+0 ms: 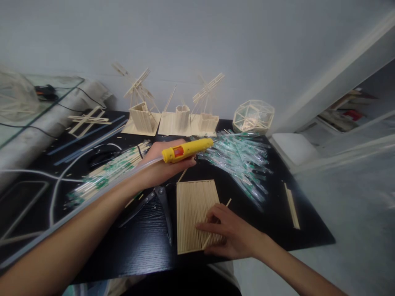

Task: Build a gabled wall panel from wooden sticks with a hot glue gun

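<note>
Where the right hand (226,231) lies, the stick (207,241) (pale wood) is hidden.

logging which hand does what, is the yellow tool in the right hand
No, the left hand holds the yellow tool, while the right hand is over the wooden panel.

The left hand (156,153) and right hand (230,232) are bare — forearms (89,226) too — with black clothing (185,284) below.

A black table (138,257) carries a panel of wooden sticks (191,213) near its front edge, dark pliers (164,201) just beside it, a stick bundle (106,172), clear-and-green plastic strips (242,160) and, behind, stick-built models (142,118).
</note>
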A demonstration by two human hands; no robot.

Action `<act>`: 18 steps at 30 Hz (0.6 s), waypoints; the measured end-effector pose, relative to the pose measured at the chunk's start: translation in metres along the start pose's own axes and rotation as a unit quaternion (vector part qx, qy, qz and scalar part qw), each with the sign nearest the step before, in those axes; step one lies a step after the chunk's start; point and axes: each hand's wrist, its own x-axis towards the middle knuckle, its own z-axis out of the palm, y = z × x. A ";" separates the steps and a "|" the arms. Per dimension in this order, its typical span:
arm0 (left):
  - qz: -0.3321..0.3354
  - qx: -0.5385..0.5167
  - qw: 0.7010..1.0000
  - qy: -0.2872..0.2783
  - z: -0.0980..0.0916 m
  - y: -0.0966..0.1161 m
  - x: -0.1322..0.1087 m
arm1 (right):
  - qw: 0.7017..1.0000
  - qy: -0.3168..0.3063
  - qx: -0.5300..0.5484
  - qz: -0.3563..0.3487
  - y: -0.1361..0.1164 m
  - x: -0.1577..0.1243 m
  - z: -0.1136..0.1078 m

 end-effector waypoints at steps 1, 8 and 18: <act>-0.006 -0.005 1.000 0.004 0.000 -0.002 0.000 | 1.000 0.005 0.002 0.000 0.000 0.001 -0.001; -0.024 0.006 0.999 0.044 0.000 -0.011 0.004 | 1.000 0.023 0.001 -0.002 0.009 0.010 -0.005; 0.016 0.052 0.995 0.079 0.002 -0.020 0.007 | 0.988 0.076 0.098 0.093 -0.004 0.043 -0.056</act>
